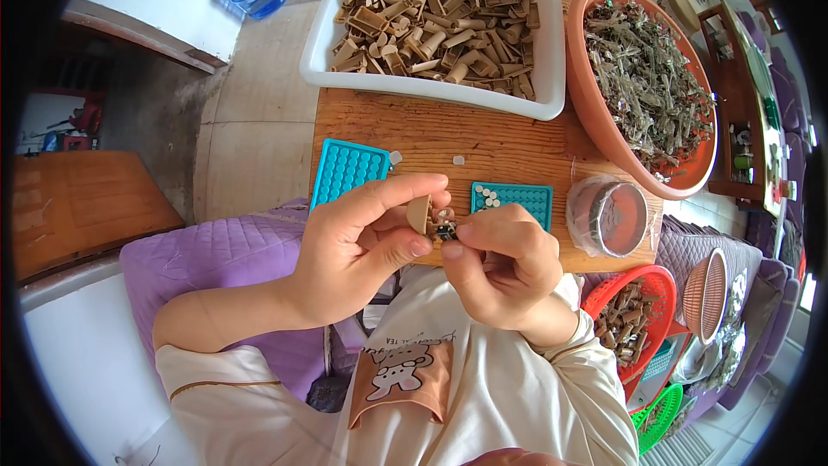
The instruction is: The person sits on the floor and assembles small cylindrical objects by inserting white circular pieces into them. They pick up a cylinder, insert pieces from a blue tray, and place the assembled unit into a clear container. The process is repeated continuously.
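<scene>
Wooden boards of the desk (414, 134) run beneath everything central, its near edge partly hidden by the person's arms. One white tub (431, 97), cut off at the upper edge, holds tan casings (448, 26) too jumbled to count. Beside it, one orange basin (576, 78) is heaped with tangled clear and dark pieces (642, 78), hard to make out singly. Two turquoise trays lie nearer: the left tray (345, 168), its near part hidden by the left hand (345, 246), and the right tray (528, 200), bearing several white discs (490, 198) too small to count surely. Two pale bits (459, 160) lie beyond the hands.

Above the desk's near edge, the left fingers grip one tan shell (419, 214), partly covered by them. Right thumb and forefinger pinch one small dark part (444, 230) against it; whether the two are joined cannot be told. The remaining fingers of the right hand (513, 263) are curled.
</scene>
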Available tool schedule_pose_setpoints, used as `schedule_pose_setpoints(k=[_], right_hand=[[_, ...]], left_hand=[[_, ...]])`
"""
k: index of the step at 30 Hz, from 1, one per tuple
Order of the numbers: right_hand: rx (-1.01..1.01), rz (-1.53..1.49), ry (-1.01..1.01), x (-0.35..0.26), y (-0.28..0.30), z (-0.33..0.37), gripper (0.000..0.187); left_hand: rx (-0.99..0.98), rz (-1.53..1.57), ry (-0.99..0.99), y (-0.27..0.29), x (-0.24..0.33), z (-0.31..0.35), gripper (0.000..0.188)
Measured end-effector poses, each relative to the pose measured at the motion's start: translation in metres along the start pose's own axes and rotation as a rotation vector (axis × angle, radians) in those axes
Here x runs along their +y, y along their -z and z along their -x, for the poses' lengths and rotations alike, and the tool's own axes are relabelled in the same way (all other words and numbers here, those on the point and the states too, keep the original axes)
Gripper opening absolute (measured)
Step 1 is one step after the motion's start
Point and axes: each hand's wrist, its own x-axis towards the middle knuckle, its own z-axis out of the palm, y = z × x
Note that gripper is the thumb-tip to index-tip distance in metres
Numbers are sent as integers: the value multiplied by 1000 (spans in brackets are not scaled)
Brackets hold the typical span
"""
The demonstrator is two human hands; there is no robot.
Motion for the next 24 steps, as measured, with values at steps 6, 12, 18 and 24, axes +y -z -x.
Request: schedule_pose_setpoints(k=[6, 12, 18, 24], right_hand=[[-71, 92, 38, 4, -1, -2, 21], [-161, 125, 22, 14, -6, 8, 37], [-78, 128, -5, 27, -13, 16, 35], [55, 85, -95, 33, -16, 21, 24]], left_hand=[[-37, -71, -33, 4, -1, -2, 39], [83, 69, 91, 4, 1, -6, 42], [77, 133, 232, 4, 3, -10, 50], [154, 168, 246, 4, 0, -11, 30]])
